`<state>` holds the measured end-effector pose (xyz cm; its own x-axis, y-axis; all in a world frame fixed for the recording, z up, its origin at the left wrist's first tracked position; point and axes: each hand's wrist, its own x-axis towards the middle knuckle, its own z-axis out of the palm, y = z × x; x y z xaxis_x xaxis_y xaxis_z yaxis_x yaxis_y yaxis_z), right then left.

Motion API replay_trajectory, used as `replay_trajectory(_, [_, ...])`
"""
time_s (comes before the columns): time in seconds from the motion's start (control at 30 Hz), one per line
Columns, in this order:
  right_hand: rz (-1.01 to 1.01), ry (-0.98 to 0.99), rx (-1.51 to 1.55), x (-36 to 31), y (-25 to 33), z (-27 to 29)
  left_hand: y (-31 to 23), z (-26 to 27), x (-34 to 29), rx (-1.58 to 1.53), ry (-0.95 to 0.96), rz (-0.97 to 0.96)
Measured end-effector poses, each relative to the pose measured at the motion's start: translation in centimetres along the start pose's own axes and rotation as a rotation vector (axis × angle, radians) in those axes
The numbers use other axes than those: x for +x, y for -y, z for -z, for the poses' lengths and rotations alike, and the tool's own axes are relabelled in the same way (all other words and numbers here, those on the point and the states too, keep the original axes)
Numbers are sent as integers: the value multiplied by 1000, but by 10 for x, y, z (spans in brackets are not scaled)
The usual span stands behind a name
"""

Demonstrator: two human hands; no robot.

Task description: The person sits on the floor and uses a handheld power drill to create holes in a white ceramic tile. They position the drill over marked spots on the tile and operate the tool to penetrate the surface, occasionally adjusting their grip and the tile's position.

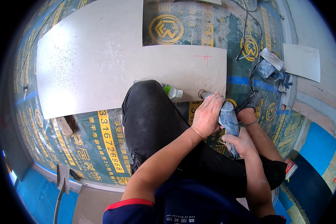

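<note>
A dusty blue-grey angle grinder (229, 118) is held between both my hands. My left hand (209, 116) closes over its head end, and my right hand (241, 142) wraps its rear body. A round metal core bit (202, 93) sticks out past my left fingers, at the lower right edge of a large pale L-shaped tile (89, 56). Whether the bit touches the tile I cannot tell. Beside it, near my raised knee, a clear plastic bottle with a green label (171, 91) lies on its side. Red cross lines mark the tile farther up.
Printed green floor film (100, 145) lies under the tile. At the right are a second dusty power tool (268, 67), black cables (246, 30) and a pale tile offcut (301, 61). A brown block (65, 126) and a long-handled shovel (62, 179) are at the left.
</note>
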<state>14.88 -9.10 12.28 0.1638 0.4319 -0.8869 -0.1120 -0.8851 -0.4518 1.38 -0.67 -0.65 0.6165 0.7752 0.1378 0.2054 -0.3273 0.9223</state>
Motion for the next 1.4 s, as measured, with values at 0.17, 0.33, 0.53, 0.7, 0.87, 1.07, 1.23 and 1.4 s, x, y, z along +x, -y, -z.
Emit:
replay_trajectory(0.17, [4,-11,4,0,-1,0,-1,1,1,-1,5,4])
replay_trajectory(0.33, [4,-2,12,0,-1,1,-3,3,1,-3,13,11])
replay_trajectory(0.53, [1,-4,23,0,-1,0,-2,2,1,7,10,3])
replay_trajectory(0.7, [-9,-12,22,0,0,0,-1,1,1,4,4,0])
replay_trajectory(0.87, [-5,-12,19,0,0,0,-1,1,1,-2,1,-1])
replay_trajectory(1.07, [-10,-3,20,2,-5,3,-1,1,1,3,0,-2])
replay_trajectory(1.23, [2,-3,44,1,-1,0,-2,1,1,-6,4,8])
replay_trajectory(1.4, [-5,1,29,1,-3,2,-3,2,2,-8,1,10])
